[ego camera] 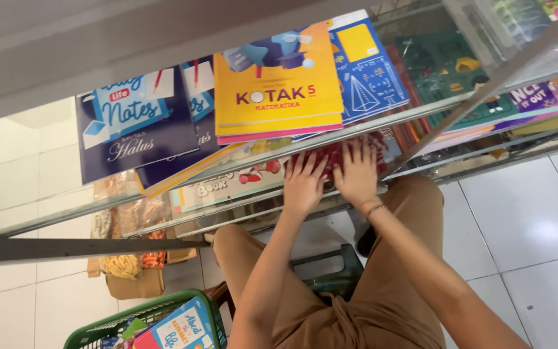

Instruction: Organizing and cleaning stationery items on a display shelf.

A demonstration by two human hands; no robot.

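**Ana:** Head view looks down through a glass shelf (163, 194) that crosses the frame from lower left to upper right, loaded with stacks of exercise books. What worries you first?

**Ben:** That glass. Both hands press on the lower level at centre frame, so extra weight there, in my judgement, could shift or crack a pane.

**Ana:** And the books?

**Ben:** The dark blue notebooks (134, 129) at upper left and the yellow maths book (279, 81) at upper centre overhang the shelf edge. A knock from a rising arm could tip them to the tiled floor (524, 226).

**Ana:** Where is the red stack?

**Ben:** The red patterned books (340, 155) lie on the lower shelf, centre frame, under the hands. Left hand (303, 184) and right hand (356, 176) lie flat on them, fingers spread and released, grasping nothing. Pushed unevenly, the stack could slide apart.

**Ana:** Smaller things?

**Ben:** The green basket (153, 317) at the bottom sits near the knees and could be kicked.
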